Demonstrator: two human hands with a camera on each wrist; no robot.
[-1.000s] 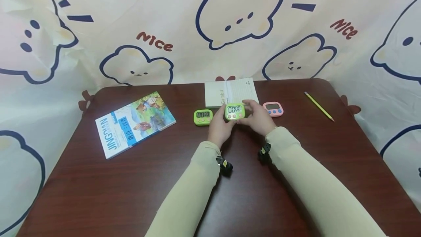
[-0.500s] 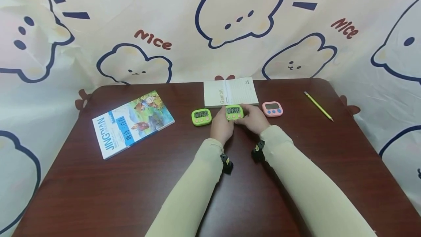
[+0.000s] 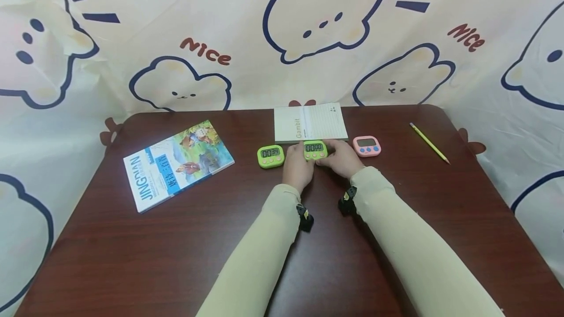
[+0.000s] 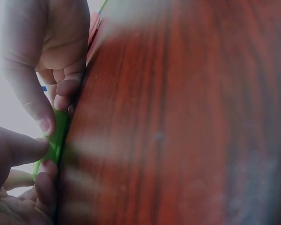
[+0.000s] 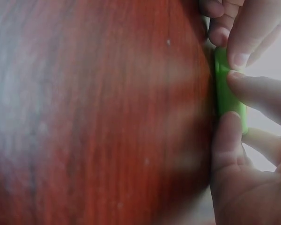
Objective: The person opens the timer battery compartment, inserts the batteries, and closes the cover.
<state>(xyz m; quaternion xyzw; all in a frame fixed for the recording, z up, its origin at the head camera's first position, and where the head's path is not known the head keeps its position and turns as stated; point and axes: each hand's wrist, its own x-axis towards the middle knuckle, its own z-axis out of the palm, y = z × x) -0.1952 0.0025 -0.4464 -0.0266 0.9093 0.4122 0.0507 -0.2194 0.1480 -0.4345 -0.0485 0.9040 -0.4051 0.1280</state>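
Both hands hold a green digital timer whose screen reads 00:00, low at the table near the notebook's front edge. The left hand grips its left side and the right hand its right side, thumbs along the near edge. In the left wrist view the timer shows as a green edge between the fingertips, close over the tabletop. The right wrist view has the same green casing pinched by fingers of both hands. A second green timer, reading 00:34, lies just left of the left hand.
A pink timer with a blank screen lies right of the right hand. Behind the hands is a pale notebook. A colourful book lies at the left, a yellow-green pencil at the right, all on the dark brown table.
The held timer has come down closer to the table, and the right hand has drawn slightly inward with it. The left timer's reading went from 00:33 to 00:34.
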